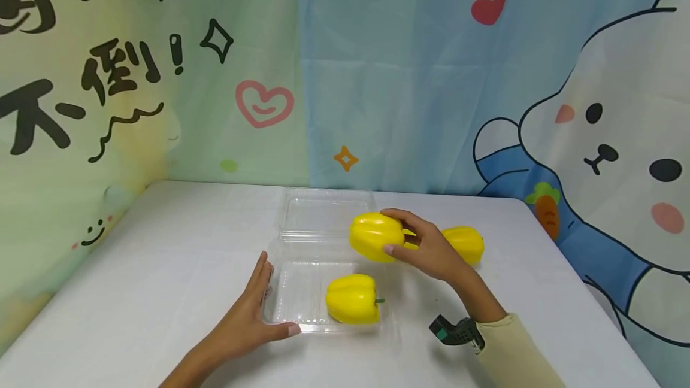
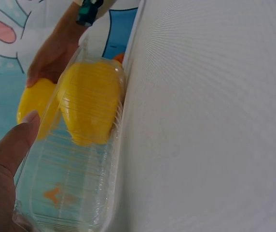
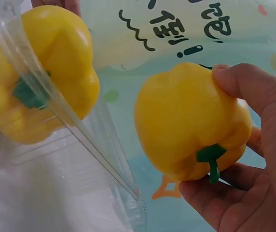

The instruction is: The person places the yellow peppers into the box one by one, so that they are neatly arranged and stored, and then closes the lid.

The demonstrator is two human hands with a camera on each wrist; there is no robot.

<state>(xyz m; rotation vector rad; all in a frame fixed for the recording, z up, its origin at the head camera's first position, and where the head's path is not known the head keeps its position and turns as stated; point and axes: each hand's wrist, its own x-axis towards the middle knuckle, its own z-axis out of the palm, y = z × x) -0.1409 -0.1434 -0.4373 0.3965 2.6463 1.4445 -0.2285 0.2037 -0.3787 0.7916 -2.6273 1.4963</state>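
My right hand grips a yellow bell pepper between thumb and fingers, held over the right part of a clear plastic clamshell box. Its green stem points towards the palm in the right wrist view. Inside the box, at the right of its base, a second yellow bell pepper lies on its side. My left hand rests against the box's left side, fingers extended and the thumb at the near rim.
Behind my right hand, another yellow bell pepper lies on the white table, partly hidden. The box's lid lies folded open towards the back. A printed curtain hangs behind the table.
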